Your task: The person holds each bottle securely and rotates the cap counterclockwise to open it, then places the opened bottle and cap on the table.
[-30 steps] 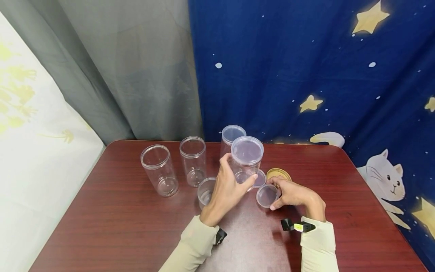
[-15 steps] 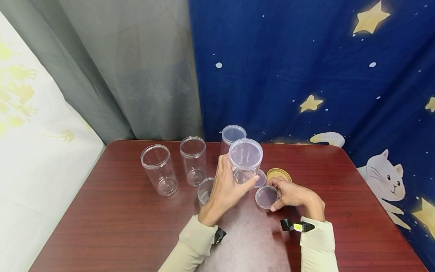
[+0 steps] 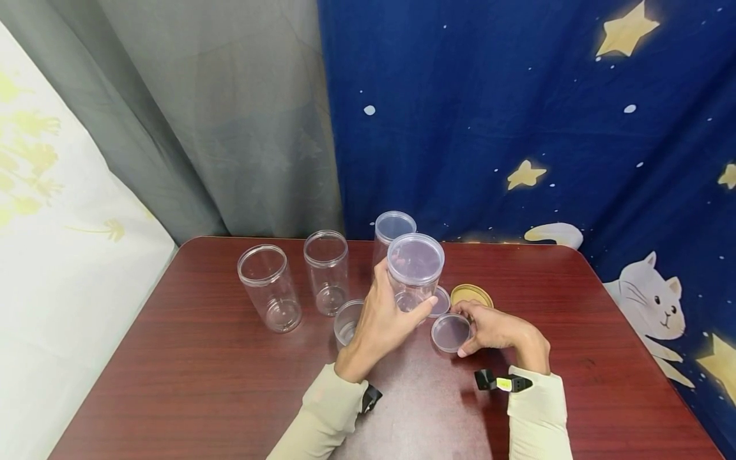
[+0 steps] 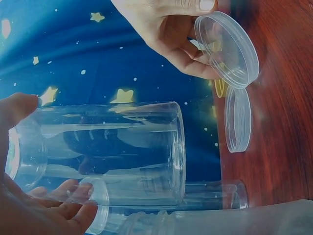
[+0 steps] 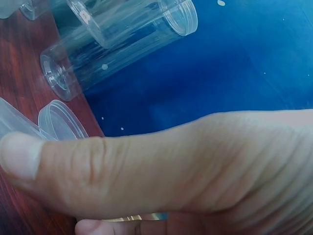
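Note:
My left hand (image 3: pixel 384 322) grips a clear plastic jar (image 3: pixel 415 289) with a translucent lid on top, fingers and thumb curled round its side. In the left wrist view that jar (image 4: pixel 117 152) is see-through, its base off the table. My right hand (image 3: pixel 496 329) pinches a clear round lid (image 3: pixel 451 333) by its right edge, thumb in front. The left wrist view has this lid (image 4: pixel 227 49) tilted on its edge in the fingers. Just behind it lie another clear lid (image 3: pixel 441 302) and a gold lid (image 3: pixel 470 294). The right thumb (image 5: pixel 88 171) covers much of the right wrist view.
Two tall clear jars without lids, a left one (image 3: pixel 270 291) and a middle one (image 3: pixel 326 273), stand on the red-brown table (image 3: pixel 201 377). A lidded jar (image 3: pixel 394 227) is at the back. A short clear jar (image 3: pixel 347 324) stands partly behind my left wrist.
The held jar has dipped and tilted slightly toward me, then steadied. The lid in my right hand has shifted a little left. Both hands keep their holds.

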A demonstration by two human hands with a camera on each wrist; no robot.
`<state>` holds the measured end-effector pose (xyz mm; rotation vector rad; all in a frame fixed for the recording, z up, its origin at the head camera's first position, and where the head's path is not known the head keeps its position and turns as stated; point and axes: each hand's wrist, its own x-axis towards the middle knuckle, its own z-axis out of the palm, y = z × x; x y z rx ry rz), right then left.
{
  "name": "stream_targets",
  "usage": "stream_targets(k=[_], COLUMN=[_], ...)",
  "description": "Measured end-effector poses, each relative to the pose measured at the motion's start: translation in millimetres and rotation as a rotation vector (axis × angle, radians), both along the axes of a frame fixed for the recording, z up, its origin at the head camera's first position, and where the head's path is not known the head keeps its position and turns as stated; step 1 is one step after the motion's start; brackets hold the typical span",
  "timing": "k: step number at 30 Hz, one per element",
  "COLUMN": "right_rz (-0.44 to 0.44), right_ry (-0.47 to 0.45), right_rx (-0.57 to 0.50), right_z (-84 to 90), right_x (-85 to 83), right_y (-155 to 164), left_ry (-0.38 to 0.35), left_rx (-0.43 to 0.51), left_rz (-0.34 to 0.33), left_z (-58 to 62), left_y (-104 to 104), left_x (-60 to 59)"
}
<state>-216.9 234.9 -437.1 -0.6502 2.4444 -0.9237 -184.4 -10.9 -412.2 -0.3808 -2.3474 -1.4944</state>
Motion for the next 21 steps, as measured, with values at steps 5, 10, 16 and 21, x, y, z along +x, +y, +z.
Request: stream_targets(k=[5, 10, 16, 21], right_rz=[-0.012, -0.030, -0.048, -0.053], right_ry=[-0.062, -0.103, -0.115, -0.109], right_rx=[-0.021, -0.026, -0.030, -0.026], right_z=[1.8, 4.5, 8.4, 12.5], right_x=[1.1, 1.6, 3.8, 6.3], right_y=[1, 1, 1, 1], left_ry=[-0.002, 0.003, 0.013, 0.031], left_rx=[-0.006, -0.019, -0.027, -0.040], left_rz=[-0.010, -0.012, -0.008, -0.009], left_z=[-0.1, -0.1, -0.9, -1.9], left_y=[1, 1, 2, 3], left_x=[0.4, 0.2, -0.5, -1.2])
